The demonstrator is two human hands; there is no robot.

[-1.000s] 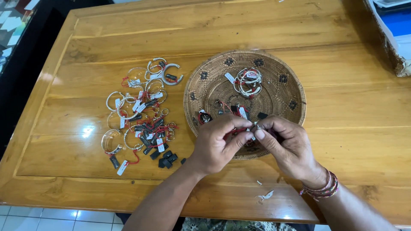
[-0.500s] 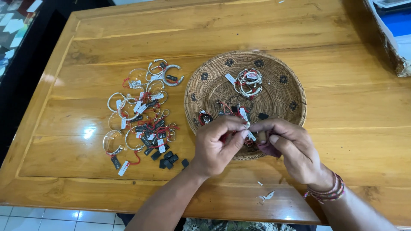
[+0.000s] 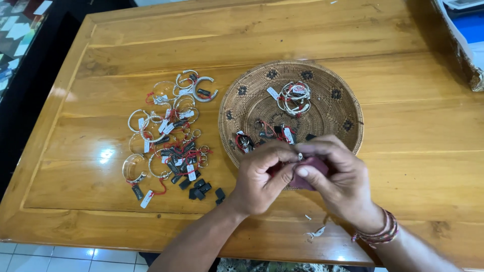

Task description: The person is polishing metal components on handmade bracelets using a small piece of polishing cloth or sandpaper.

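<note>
Fingers [image 3: 282,168] now pinching maroon cloth [image 3: 313,170]

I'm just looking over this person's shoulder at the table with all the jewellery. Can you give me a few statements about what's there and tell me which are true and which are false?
1. Both hands meet over the near edge of the round woven tray. True: the left hand and right hand pinch a small silver piece together there.
2. The tray holds nothing. False: a bundle of bracelets and some tagged pieces lie in it.
3. A heap of tagged silver bracelets lies on the wooden table, outside the tray. True.
4. The right wrist is bare. False: it wears stacked wristbands.
5. A dark red cloth is in the right hand. True.
</note>
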